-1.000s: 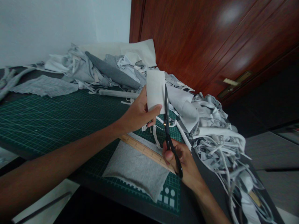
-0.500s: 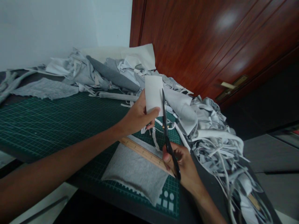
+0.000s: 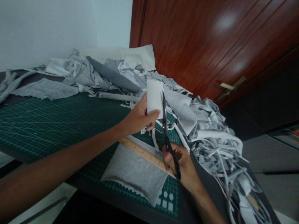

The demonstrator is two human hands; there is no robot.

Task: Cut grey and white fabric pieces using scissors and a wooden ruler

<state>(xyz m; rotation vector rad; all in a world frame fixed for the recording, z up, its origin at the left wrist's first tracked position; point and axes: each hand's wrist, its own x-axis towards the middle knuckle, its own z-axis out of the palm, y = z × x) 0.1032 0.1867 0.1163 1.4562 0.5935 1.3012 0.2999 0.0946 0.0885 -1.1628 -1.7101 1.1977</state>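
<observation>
My left hand [image 3: 144, 113] pinches a small off-white rectangular piece [image 3: 154, 98] by its lower part, thumb in front; whether it is fabric or paper I cannot tell. My right hand [image 3: 179, 161] grips black-handled scissors [image 3: 166, 132], its fingers round the handles. The blades point up along the right edge of the piece and look nearly closed. Below the hands, a folded grey cloth [image 3: 135, 171] lies on the green cutting mat [image 3: 77, 121]. Across its upper part rests a wooden ruler [image 3: 142, 153]. Narrow white scraps hang or lie just under my left hand.
A heap of grey and white fabric scraps [image 3: 77, 70] runs along the wall side. More tangled strips [image 3: 215, 140] pile along the right edge of the dark table. Behind stands a brown wooden door [image 3: 187, 40] with a metal handle [image 3: 227, 86].
The off-white piece has dropped slightly and shifted a little to the right in my left hand's grip. The scissors and right hand stay almost where they were.
</observation>
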